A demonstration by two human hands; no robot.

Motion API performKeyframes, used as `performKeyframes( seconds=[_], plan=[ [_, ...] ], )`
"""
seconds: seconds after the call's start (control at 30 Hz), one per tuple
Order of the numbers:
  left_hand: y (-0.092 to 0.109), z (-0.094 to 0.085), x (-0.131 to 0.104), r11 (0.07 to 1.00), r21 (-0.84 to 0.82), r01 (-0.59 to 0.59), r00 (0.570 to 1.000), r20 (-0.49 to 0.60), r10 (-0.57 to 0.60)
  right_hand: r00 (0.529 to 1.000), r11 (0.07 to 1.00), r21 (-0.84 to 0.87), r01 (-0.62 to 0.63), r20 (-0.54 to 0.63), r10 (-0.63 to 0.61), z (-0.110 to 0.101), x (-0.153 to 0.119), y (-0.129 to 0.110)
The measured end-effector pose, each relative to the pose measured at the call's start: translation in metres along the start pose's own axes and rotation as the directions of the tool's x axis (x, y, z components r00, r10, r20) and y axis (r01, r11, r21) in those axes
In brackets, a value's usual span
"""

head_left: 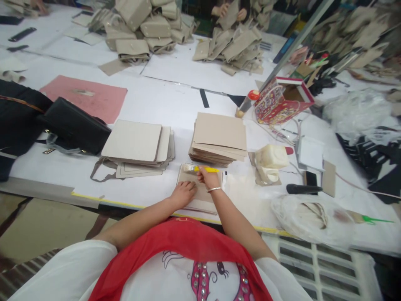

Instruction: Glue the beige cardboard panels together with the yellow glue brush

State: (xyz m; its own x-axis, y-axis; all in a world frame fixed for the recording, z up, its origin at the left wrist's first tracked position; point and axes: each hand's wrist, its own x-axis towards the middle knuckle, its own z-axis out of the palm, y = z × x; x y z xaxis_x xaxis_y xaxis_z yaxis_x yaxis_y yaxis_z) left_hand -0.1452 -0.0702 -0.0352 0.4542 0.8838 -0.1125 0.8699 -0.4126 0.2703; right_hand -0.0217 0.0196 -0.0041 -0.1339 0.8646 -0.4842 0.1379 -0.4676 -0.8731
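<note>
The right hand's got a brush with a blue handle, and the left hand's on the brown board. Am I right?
Nearly! The handle is yellow, not blue, as the head view shows. The right hand does hold the brush, and the left hand is on the brown board.

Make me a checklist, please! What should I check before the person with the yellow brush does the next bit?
1. Brush held: ok. The right hand grips the yellow brush.
2. Piece steadied: ok. The left hand rests on the tan sheet in front of the person.
3. Bristles in place: ok. The bristles are at the sheet's far left corner.
4. Enough wet stuff on the bristles: cannot tell. They look too small and blurry.
5. Tan stack neat: not ok. Its lower sheets stick out unevenly.
6. Pale stack neat: not ok. Its pieces are staggered.
</note>
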Motion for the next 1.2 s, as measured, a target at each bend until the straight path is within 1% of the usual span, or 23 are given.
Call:
performKeyframes(
  seconds=[0.03, 0.07, 0.1, 0.13, 0.2, 0.33, 0.4, 0.47, 0.63, 0.67, 0.73, 0.77, 0.8, 0.83, 0.87, 0.9, 0.97, 1.0, 1.03, 1.07, 1.1, 1.2],
  plan=[
    [-0.001, 0.000, -0.001, 1.000, 0.002, -0.003, 1.000, 0.006, 0.003, 1.000, 1.000, 0.004, -0.015, -0.009, 0.015, 0.010, 0.007, 0.003],
    [-0.002, 0.000, -0.001, 1.000, 0.004, -0.004, 1.000, 0.010, 0.004, 0.999, 1.000, 0.004, -0.023, -0.024, 0.024, 0.016, 0.013, 0.006],
    [-0.003, 0.000, -0.001, 1.000, 0.007, -0.003, 1.000, 0.014, 0.003, 0.999, 0.999, 0.006, -0.034, -0.043, 0.034, 0.017, 0.016, 0.008],
    [-0.003, 0.000, -0.001, 1.000, 0.009, -0.001, 1.000, 0.016, 0.001, 0.997, 0.999, 0.008, -0.041, -0.064, 0.042, 0.013, 0.018, 0.010],
    [-0.003, 0.000, -0.001, 1.000, 0.011, 0.001, 1.000, 0.012, -0.001, 0.991, 0.999, 0.006, -0.051, -0.122, 0.051, -0.008, 0.017, 0.013],
    [-0.003, 0.003, -0.001, 1.000, 0.018, -0.004, 1.000, -0.012, 0.004, 0.965, 0.998, 0.005, -0.056, -0.258, 0.055, -0.069, 0.002, 0.018],
    [-0.003, 0.004, -0.001, 1.000, 0.027, -0.010, 1.000, -0.016, 0.011, 0.947, 0.998, 0.020, -0.058, -0.315, 0.061, -0.093, -0.005, 0.021],
    [-0.003, 0.005, -0.001, 0.999, 0.039, -0.008, 1.000, -0.011, 0.008, 0.932, 0.997, 0.041, -0.059, -0.357, 0.070, -0.107, -0.009, 0.023],
    [0.002, 0.003, -0.001, 0.998, 0.054, 0.010, 1.000, 0.002, -0.011, 0.904, 0.995, 0.085, -0.050, -0.419, 0.082, -0.129, -0.022, 0.028],
    [0.002, 0.003, -0.001, 0.999, 0.052, 0.012, 1.000, -0.002, -0.012, 0.905, 0.996, 0.082, -0.028, -0.421, 0.061, -0.136, -0.027, 0.031],
    [0.003, 0.005, 0.000, 0.999, 0.041, 0.021, 1.000, -0.011, -0.020, 0.908, 0.999, 0.023, 0.041, -0.418, -0.028, -0.156, -0.038, 0.042],
    [0.003, 0.007, 0.001, 0.999, 0.034, 0.026, 1.000, -0.012, -0.025, 0.903, 0.996, -0.050, 0.079, -0.421, -0.092, -0.168, -0.043, 0.050],
    [0.003, 0.008, 0.001, 0.999, 0.028, 0.032, 0.999, -0.011, -0.031, 0.891, 0.982, -0.159, 0.102, -0.424, -0.162, -0.180, -0.047, 0.059],
    [0.003, 0.010, 0.002, 0.999, 0.022, 0.037, 0.999, -0.009, -0.037, 0.875, 0.949, -0.300, 0.100, -0.427, -0.227, -0.192, -0.050, 0.069],
    [0.003, 0.011, 0.002, 0.999, 0.019, 0.043, 0.999, -0.006, -0.042, 0.860, 0.886, -0.458, 0.070, -0.422, -0.286, -0.203, -0.051, 0.080],
    [0.004, 0.012, 0.003, 0.999, 0.017, 0.048, 0.999, -0.005, -0.048, 0.853, 0.792, -0.610, 0.026, -0.400, -0.336, -0.213, -0.051, 0.092],
    [0.005, 0.013, 0.003, 0.998, 0.020, 0.055, 0.998, -0.003, -0.055, 0.865, 0.547, -0.836, -0.049, -0.309, -0.395, -0.227, -0.047, 0.112],
    [0.005, 0.013, 0.003, 0.998, 0.025, 0.057, 0.998, -0.003, -0.057, 0.878, 0.434, -0.899, -0.063, -0.257, -0.404, -0.232, -0.044, 0.121],
    [0.006, 0.014, 0.003, 0.998, 0.031, 0.059, 0.998, -0.004, -0.059, 0.891, 0.348, -0.936, -0.062, -0.209, -0.403, -0.235, -0.041, 0.128],
    [0.006, 0.014, 0.003, 0.997, 0.039, 0.062, 0.998, -0.006, -0.062, 0.901, 0.292, -0.955, -0.054, -0.173, -0.399, -0.236, -0.038, 0.134],
    [0.006, 0.015, 0.003, 0.997, 0.046, 0.063, 0.998, -0.009, -0.063, 0.906, 0.262, -0.964, -0.051, -0.155, -0.394, -0.237, -0.036, 0.139],
    [0.007, 0.018, 0.002, 0.997, 0.048, 0.065, 0.998, -0.012, -0.065, 0.906, 0.258, -0.964, -0.058, -0.159, -0.392, -0.239, -0.031, 0.146]
  ],
)
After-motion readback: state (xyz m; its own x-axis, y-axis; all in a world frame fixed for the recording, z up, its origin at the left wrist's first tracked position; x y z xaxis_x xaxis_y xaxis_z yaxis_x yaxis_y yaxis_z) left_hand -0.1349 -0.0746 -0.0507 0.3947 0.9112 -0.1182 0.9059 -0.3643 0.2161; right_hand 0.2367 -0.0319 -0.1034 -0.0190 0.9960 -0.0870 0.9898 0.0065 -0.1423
